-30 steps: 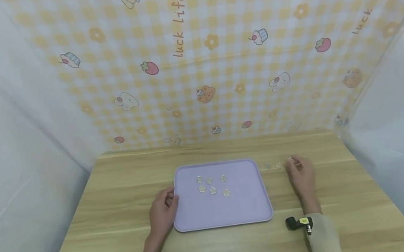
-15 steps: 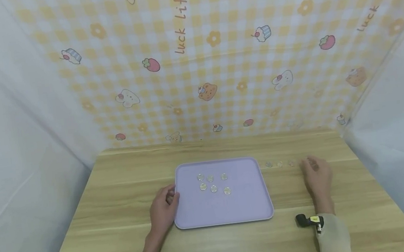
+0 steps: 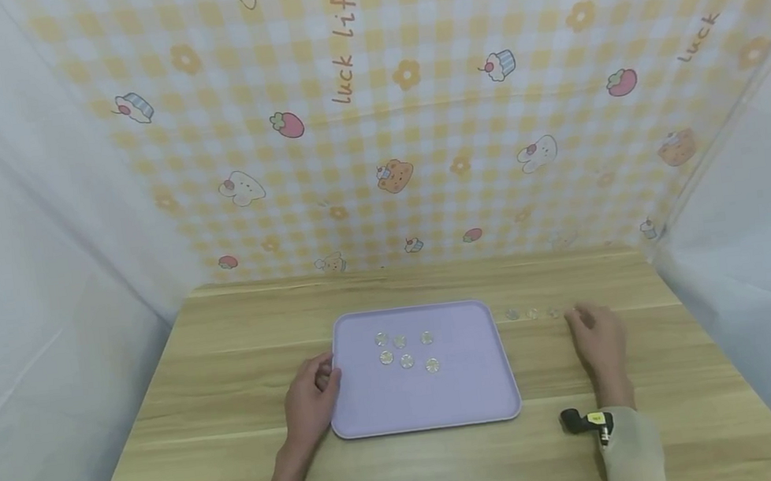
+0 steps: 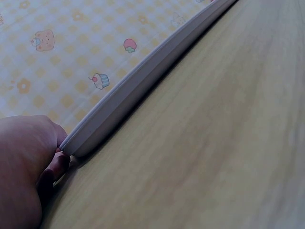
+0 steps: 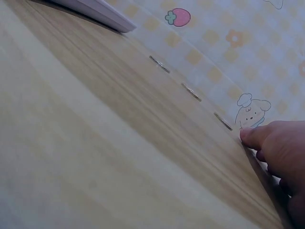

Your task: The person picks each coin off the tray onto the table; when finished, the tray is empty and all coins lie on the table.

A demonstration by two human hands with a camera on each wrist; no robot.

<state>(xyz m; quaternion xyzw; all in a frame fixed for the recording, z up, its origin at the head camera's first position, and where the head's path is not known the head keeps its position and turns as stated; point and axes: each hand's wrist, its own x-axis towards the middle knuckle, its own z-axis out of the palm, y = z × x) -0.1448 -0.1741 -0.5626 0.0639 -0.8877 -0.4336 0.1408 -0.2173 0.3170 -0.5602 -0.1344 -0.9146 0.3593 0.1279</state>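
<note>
My left hand (image 3: 310,404) grips the left edge of a lilac tray (image 3: 425,402), thumb at the rim. In the left wrist view its fingers curl under the tray's edge (image 4: 128,93). Several small shiny coins (image 3: 407,361) lie in two rough rows on the tray. On the table right of it, three more coins (image 3: 533,313) lie flat in a line. My right hand (image 3: 599,335) is at the right end of that line, thumb and forefinger close together at the tabletop beside the nearest coin (image 5: 223,120). Whether a coin is between those fingertips is hidden.
The wooden table (image 3: 232,401) reaches back to a yellow checked cloth (image 3: 410,142) with cartoon prints. White sheets hang at the left (image 3: 35,233) and right (image 3: 750,246). Each sleeve carries a small black wrist camera (image 3: 584,420).
My right hand let go of the third coin in the line and drew right, then came back slightly left. My left hand has stayed at the tray's edge.
</note>
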